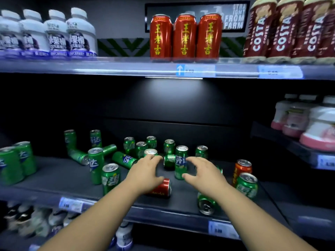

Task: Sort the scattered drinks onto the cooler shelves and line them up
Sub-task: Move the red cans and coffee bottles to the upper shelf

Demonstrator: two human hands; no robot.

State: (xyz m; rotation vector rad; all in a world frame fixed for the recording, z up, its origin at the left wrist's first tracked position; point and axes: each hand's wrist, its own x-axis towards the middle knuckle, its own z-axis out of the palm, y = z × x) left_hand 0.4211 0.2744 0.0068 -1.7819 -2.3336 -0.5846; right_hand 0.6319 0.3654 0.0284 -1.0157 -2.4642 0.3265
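Most remains undone | middle shelf (54, 171): green cans (96, 165) scattered, several toppled | top shelf (108, 67): three red cans (184, 36) already lined up | our left hand (146, 171) spread over fallen red can (164, 187) | right hand (203, 171) spread just beside upright green can (181, 162), gripping nothing

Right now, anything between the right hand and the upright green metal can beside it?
Nothing visible. The open right hand is directly beside the upright green metal can; a tipped green can lies on the can's other side.
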